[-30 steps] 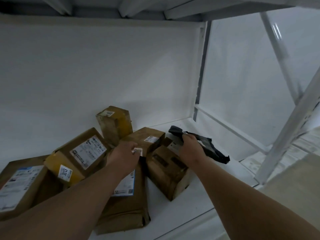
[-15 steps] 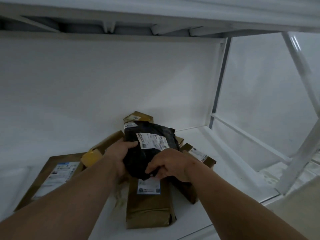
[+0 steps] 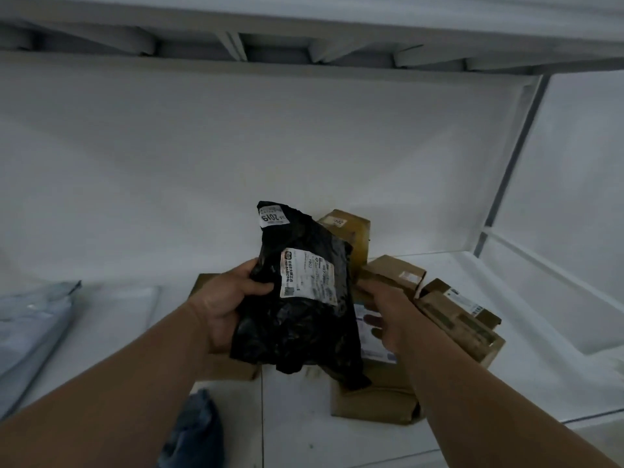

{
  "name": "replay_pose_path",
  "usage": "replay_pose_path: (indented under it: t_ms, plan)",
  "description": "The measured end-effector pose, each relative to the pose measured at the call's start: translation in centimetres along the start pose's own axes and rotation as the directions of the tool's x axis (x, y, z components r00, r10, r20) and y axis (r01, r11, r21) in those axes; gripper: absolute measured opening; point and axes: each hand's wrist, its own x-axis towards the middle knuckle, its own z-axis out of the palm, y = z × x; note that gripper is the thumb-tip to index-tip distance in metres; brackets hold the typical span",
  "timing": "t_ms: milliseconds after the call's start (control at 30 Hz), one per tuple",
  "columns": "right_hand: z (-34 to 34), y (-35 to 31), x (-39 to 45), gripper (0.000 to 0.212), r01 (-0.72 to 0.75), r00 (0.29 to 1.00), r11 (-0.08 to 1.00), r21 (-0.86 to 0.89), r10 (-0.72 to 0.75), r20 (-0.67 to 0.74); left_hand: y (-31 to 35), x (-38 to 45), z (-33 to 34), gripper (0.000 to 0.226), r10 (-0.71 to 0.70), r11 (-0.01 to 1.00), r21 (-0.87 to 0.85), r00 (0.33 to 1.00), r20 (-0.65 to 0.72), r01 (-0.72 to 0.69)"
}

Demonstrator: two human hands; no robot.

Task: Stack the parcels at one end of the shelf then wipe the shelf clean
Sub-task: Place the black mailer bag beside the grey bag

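Head cam, only view I've got. I'm holding a black bag [image 3: 297,319] up in front of me, above the shelf [image 3: 540,383]. It's a crinkly, shiny plastic mailer, lumpy, not a neat shape at all. Long axis runs roughly up and down, top end tipped away from me toward the back wall. A white label [image 3: 309,276] faces me, text turned sideways, and a small tag [image 3: 271,216] sits at the top corner.

My left hand [image 3: 226,305] is clamped on the bag's left edge, thumb across the front, fingers curled round behind it. My right hand [image 3: 388,315] is at the bag's right edge with fingers spread loose; can't tell if it's actually touching or gripping, since the bag covers the fingertips.

Behind and right of my grip are brown cardboard boxes [image 3: 459,319], dull and scuffed, jumbled at angles. One yellowish box [image 3: 347,231] stands taller behind the bag's top. Below my right wrist lies a flat brown parcel [image 3: 374,396], its label half hidden by the bag. Another brown one [image 3: 229,364] peeks out under my left hand, mostly covered.

Far left of my grip there's a pale grey poly bag [image 3: 33,319], cut off by the frame. Under my left forearm there's something bluish [image 3: 192,430], too blurry to name.
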Motion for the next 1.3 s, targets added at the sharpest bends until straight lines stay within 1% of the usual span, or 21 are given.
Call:
replay_pose_path:
  t_ms: [33,67,167,233,300,400,467,500,533,600,667,767,833,900,1033,1167,1233,1300]
  plan:
    - [0.8,0.4,0.0,0.058,-0.021,0.999,1.000,-0.011,0.022,0.029,0.2,-0.6,-0.8,0.057,-0.001,1.000,-0.013,1.000,0.021,0.001]
    - [1.6,0.8,-0.2,0.059,-0.022,0.997,1.000,-0.010,0.023,0.068,0.5,-1.1,-1.4,0.059,0.001,1.000,-0.027,0.999,0.044,0.000]
    - [3.9,1.0,-1.1,0.034,-0.025,0.989,1.000,0.003,0.024,0.149,1.9,-2.6,-3.1,0.060,0.006,0.999,-0.036,0.997,0.083,-0.003]
    - [5.1,0.9,-1.8,0.029,-0.044,0.972,0.996,0.076,0.025,0.236,2.8,-3.5,-4.0,0.062,0.006,1.000,-0.010,0.994,0.106,-0.005]
    - [6.1,0.7,-2.4,0.031,-0.054,0.954,0.984,0.169,0.001,0.299,3.6,-4.2,-5.0,0.055,-0.013,0.999,0.033,0.995,0.097,0.010]
    - [7.5,0.3,-2.8,0.030,0.009,0.967,0.978,0.209,-0.062,0.248,4.5,-5.5,-6.7,0.057,-0.059,0.995,0.091,0.989,0.134,0.047]
    - [8.2,-0.1,-3.0,0.029,0.106,0.968,0.969,0.221,-0.152,0.201,5.0,-6.4,-7.5,0.061,-0.074,0.993,0.099,0.983,0.166,0.058]
    - [8.6,-0.3,-3.1,0.030,0.164,0.963,0.963,0.215,-0.203,0.175,5.1,-6.7,-7.7,0.057,-0.079,0.990,0.129,0.986,0.149,0.060]
    - [8.9,-0.5,-3.3,0.031,0.217,0.957,0.954,0.205,-0.249,0.147,5.1,-6.7,-8.0,0.048,-0.065,0.983,0.178,0.993,0.096,0.047]
    - [9.7,-0.7,-3.7,0.033,0.300,0.939,0.937,0.180,-0.324,0.118,4.8,-6.3,-9.1,0.036,0.029,0.964,0.266,0.997,-0.068,-0.010]
    - [10.4,-0.8,-4.1,0.037,0.347,0.922,0.925,0.153,-0.367,0.125,4.5,-5.7,-10.3,0.031,0.149,0.947,0.312,0.967,-0.207,-0.079]
    - [10.8,-1.0,-4.6,0.033,0.340,0.912,0.925,0.168,-0.368,0.179,4.5,-5.4,-11.3,0.020,0.269,0.921,0.363,0.908,-0.320,-0.145]
    - [10.8,-1.0,-4.9,0.027,0.290,0.916,0.933,0.215,-0.335,0.219,4.7,-5.4,-11.6,0.018,0.285,0.926,0.339,0.895,-0.342,-0.165]
    - [10.8,-0.9,-4.9,0.026,0.244,0.918,0.944,0.223,-0.299,0.259,4.7,-5.5,-11.9,0.021,0.269,0.939,0.301,0.900,-0.344,-0.166]
    - [10.9,-0.3,-3.9,0.031,0.280,0.918,0.954,0.105,-0.298,0.262,4.5,-5.7,-12.3,0.022,0.232,0.958,0.245,0.907,-0.351,-0.150]
    - [10.8,-0.3,-3.0,0.029,0.321,0.918,0.941,0.105,-0.336,0.209,4.3,-5.5,-11.7,0.020,0.240,0.954,0.262,0.899,-0.366,-0.148]
    - [10.8,-0.7,-2.8,0.034,0.312,0.922,0.945,0.102,-0.327,0.210,4.2,-5.4,-11.4,0.019,0.251,0.948,0.284,0.883,-0.396,-0.143]
    - [10.5,-1.2,-2.6,0.041,0.274,0.924,0.956,0.107,-0.292,0.245,4.4,-5.3,-11.1,0.018,0.256,0.945,0.297,0.877,-0.407,-0.138]
